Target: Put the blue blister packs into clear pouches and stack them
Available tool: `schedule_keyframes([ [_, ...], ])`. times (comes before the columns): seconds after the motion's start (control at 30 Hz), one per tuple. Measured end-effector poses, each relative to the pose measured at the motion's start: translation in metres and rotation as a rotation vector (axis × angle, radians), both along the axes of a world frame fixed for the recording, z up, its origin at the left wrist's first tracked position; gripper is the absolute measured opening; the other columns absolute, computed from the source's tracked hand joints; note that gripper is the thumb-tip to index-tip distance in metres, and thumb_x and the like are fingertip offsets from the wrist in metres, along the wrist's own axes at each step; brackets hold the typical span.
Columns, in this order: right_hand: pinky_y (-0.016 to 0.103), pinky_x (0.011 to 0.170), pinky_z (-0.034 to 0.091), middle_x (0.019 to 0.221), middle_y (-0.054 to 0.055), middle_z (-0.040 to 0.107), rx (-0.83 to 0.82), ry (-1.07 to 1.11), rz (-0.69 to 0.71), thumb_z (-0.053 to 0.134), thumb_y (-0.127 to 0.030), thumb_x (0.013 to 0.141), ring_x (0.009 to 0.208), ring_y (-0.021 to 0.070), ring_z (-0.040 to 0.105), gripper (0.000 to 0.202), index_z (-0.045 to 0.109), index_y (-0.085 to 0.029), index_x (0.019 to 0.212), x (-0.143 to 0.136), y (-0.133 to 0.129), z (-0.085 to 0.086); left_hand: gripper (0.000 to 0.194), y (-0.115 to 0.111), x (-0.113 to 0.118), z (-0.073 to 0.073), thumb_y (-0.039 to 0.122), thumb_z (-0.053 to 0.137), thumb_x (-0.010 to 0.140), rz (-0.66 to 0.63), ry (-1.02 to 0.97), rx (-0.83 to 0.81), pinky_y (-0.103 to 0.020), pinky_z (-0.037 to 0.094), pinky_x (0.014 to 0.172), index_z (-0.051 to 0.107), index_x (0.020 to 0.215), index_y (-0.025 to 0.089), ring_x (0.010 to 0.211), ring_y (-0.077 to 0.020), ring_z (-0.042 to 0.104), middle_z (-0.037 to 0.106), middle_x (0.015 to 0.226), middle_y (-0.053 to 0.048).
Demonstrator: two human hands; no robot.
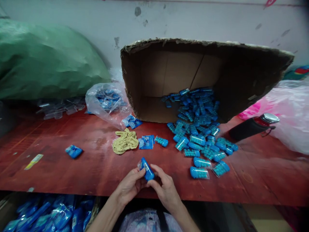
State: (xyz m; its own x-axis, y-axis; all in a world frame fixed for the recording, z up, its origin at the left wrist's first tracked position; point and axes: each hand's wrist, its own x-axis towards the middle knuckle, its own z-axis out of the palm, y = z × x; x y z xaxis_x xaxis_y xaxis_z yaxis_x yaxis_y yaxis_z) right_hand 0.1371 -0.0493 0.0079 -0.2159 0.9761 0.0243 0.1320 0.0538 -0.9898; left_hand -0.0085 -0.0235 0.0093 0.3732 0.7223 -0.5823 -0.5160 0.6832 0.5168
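Close to the table's front edge, a small blue packet (147,170) with some clear plastic at its upper left is held between both hands. My left hand (132,183) is closed on its left side, the thumb lying across it. My right hand (165,185) grips the lower right end between thumb and fingers. Beyond them lie a flat blue printed sachet (146,142), a clear blue-capped tube of turquoise balls (161,141) and a crumpled yellow cloth (125,141). To the right spreads a pile of similar tubes (198,140), spilling from a cardboard box.
The cardboard box (149,111) lies on its side at the back. A dark bottle (251,127) leans beside it. At the left are a clear bag of blue sachets (93,103), a green sack (48,61) and another blue packet (73,151). Below the edge sit blue packets (55,214).
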Motion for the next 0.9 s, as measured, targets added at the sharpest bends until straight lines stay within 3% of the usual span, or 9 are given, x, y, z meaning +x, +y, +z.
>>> schedule_keyframes([
  [0.2,0.024,0.07,0.048,0.081,-0.002,0.062,-0.093,0.052,0.0,0.058,-0.012,0.073,0.073,0.0145,0.057,0.043,0.052,-0.026,0.113,0.005,0.003,0.006,0.012,-0.004,0.003,0.0,0.019,0.063,0.07,-0.002,-0.04,0.034,-0.025,0.044,0.066,0.061,0.081,0.016,0.067,-0.0118,0.059,0.066,0.075,-0.003],
  [0.4,0.026,0.081,0.044,0.103,0.001,0.062,-0.044,0.039,0.054,0.055,-0.017,0.076,0.09,0.0168,0.058,0.039,0.052,-0.026,0.114,0.009,0.007,-0.002,0.015,-0.013,0.018,0.002,0.023,0.064,0.069,0.059,0.008,0.062,-0.025,0.044,0.067,0.063,0.08,0.013,0.065,-0.0098,0.056,0.064,0.073,-0.003],
  [0.5,0.027,0.081,0.043,0.103,0.001,0.063,-0.045,0.03,0.066,0.056,-0.019,0.076,0.09,0.0172,0.058,0.037,0.053,-0.026,0.113,0.009,0.007,-0.006,0.017,-0.017,0.021,0.001,0.025,0.063,0.07,0.087,0.065,0.048,-0.024,0.044,0.064,0.062,0.081,0.013,0.064,-0.0092,0.055,0.063,0.073,-0.002],
  [0.63,0.024,0.066,0.046,0.095,0.001,0.062,-0.169,0.194,0.058,0.054,-0.025,0.078,0.076,0.0143,0.057,0.034,0.052,-0.025,0.113,0.007,0.008,-0.012,0.021,-0.017,0.019,0.005,0.033,0.059,0.072,0.048,0.154,0.031,-0.023,0.044,0.057,0.061,0.079,0.013,0.059,-0.0097,0.054,0.061,0.067,-0.002],
  [0.77,0.019,0.047,0.04,0.073,-0.001,0.057,-0.252,0.306,0.069,0.045,-0.036,0.083,0.052,0.0087,0.048,0.038,0.046,-0.02,0.117,0.006,0.011,-0.015,0.026,-0.013,0.016,0.01,0.039,0.055,0.074,0.029,0.244,0.119,-0.022,0.043,0.054,0.061,0.078,0.014,0.058,-0.0103,0.054,0.062,0.065,-0.003],
  [0.9,0.018,0.049,0.039,0.075,0.0,0.057,-0.253,0.197,0.001,0.05,-0.034,0.08,0.059,0.0096,0.05,0.025,0.055,-0.019,0.1,0.001,0.015,-0.009,0.026,-0.01,0.012,0.006,0.035,0.063,0.067,0.047,0.386,0.172,-0.02,0.041,0.052,0.062,0.082,0.014,0.058,-0.0095,0.053,0.063,0.069,-0.002],
])
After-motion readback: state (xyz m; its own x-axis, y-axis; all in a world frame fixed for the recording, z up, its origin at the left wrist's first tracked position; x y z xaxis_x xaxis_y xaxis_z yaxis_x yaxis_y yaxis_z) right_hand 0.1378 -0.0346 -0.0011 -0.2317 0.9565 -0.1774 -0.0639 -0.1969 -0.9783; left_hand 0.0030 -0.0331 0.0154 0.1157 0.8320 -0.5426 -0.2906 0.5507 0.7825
